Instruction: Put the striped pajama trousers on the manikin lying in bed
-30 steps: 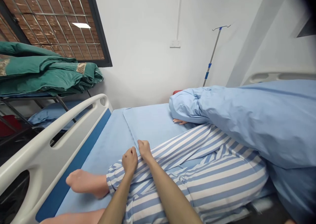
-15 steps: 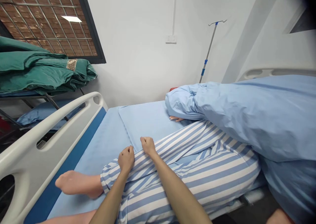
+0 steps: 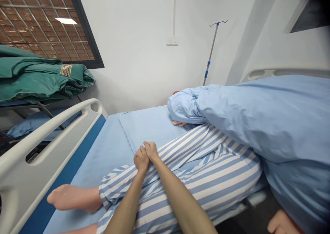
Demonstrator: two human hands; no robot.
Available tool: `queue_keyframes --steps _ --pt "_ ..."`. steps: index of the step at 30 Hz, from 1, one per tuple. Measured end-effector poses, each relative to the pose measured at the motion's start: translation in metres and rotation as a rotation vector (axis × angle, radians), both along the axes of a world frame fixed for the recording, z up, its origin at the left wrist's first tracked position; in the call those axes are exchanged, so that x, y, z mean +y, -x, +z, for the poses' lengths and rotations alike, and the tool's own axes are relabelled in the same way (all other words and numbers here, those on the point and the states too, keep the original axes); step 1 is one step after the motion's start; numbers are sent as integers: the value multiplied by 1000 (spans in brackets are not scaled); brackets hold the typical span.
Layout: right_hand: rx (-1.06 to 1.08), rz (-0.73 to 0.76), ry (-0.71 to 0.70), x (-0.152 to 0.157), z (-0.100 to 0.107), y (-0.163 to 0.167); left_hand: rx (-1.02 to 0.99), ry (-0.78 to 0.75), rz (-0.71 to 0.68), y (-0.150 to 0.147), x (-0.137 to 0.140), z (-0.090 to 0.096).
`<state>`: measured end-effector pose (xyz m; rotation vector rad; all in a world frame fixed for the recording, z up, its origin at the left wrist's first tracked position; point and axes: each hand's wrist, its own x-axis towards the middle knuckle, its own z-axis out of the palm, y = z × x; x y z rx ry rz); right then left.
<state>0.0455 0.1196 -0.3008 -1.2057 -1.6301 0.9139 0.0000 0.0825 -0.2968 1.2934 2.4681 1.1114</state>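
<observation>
Both my hands are closed and touch each other over the blue-and-white striped trouser leg (image 3: pixel 190 140) farther from me. My left hand (image 3: pixel 141 158) sits nearer the ankle. Pressed against its right side is my right hand (image 3: pixel 151 151). Whether either fist grips the cloth is hidden. The trousers are on a figure lying on a pale blue bed (image 3: pixel 110 141). A bare foot (image 3: pixel 73 197) sticks out of the cuff at the left. Blue clothing or bedding (image 3: pixel 247 106) covers the upper body, and the fingers of the figure's hand (image 3: pixel 179 123) show at its edge.
A white and blue bed end board (image 3: pixel 64 130) rises at the left. Behind it, folded green cloth (image 3: pixel 38 77) lies on a rack. A drip stand (image 3: pixel 209 62) is by the wall under the line of a socket (image 3: pixel 172 40). Another pinkish hand (image 3: pixel 282 223) shows at bottom right.
My left hand has moved right along the trouser leg until it meets my right hand. The view has shifted slightly, so the surroundings sit a little farther left.
</observation>
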Motion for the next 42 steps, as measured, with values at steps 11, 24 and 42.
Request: queue_keyframes --steps 11,24,42 --pt "-164 -8 -135 15 35 -34 54 49 -18 -2 -3 2" --pt "-156 -13 -111 11 2 -46 47 -72 -113 -35 21 21" --pt "-285 -25 -168 32 20 -96 164 86 -148 -42 14 1"
